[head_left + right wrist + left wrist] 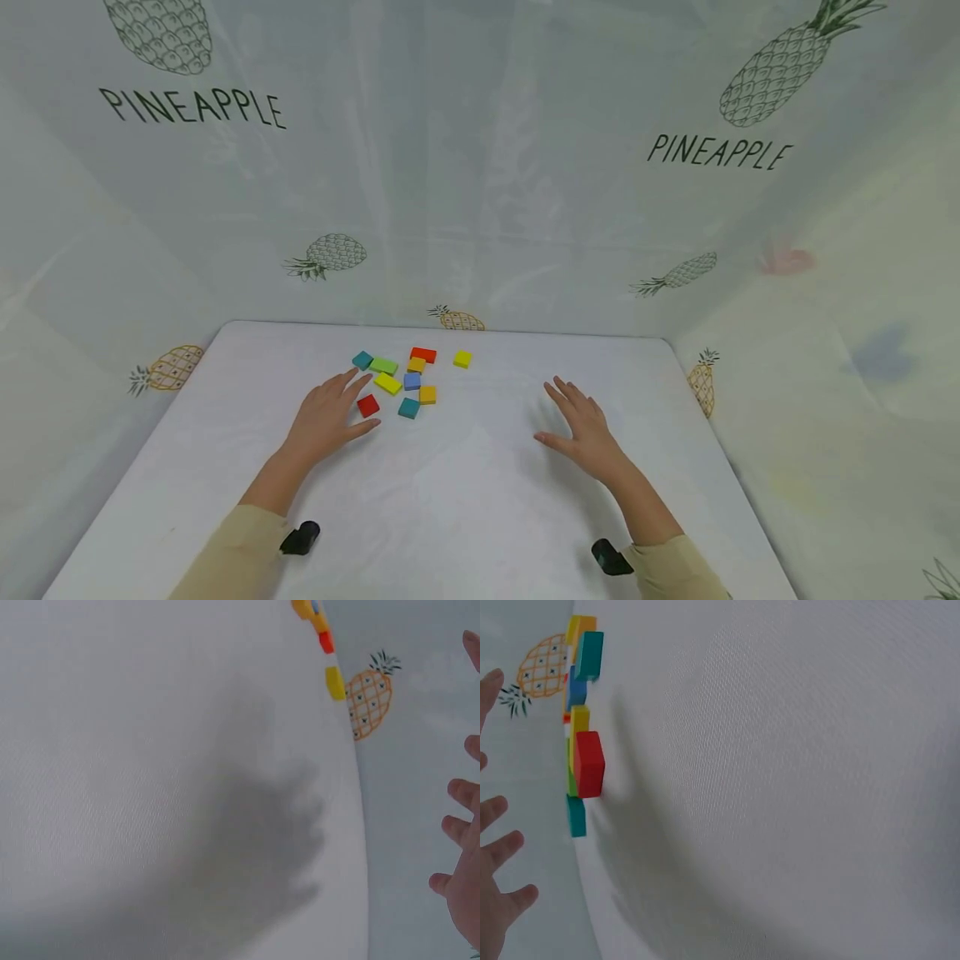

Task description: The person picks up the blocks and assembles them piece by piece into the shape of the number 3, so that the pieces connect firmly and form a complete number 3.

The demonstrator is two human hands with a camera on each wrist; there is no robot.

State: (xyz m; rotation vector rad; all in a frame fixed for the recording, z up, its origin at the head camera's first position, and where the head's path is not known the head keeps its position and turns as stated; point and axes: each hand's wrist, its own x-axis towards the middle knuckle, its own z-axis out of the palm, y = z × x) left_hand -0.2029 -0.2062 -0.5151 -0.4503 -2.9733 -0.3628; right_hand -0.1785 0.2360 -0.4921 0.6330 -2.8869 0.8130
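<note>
Several small coloured blocks lie loosely grouped at the far middle-left of the white table. My left hand (324, 417) hovers at the group's left side, fingers spread, holding nothing; the red block (367, 406) sits between its thumb and fingertips in the head view. Close by are a teal block (408, 408), a yellow block (387, 383), a light green block (384, 366) and a blue block (412, 382). In the left wrist view the red block (589, 764) stands out nearest. To the right, my right hand (585, 433) is held above the table with spread fingers and nothing in it.
A lone yellow block (462, 359) lies right of the group, and a long red-orange block (423, 355) at its back. The white table (465, 517) ends at a curtain (480, 167) printed with pineapples. Each sleeve has a small black device (301, 538) at the cuff.
</note>
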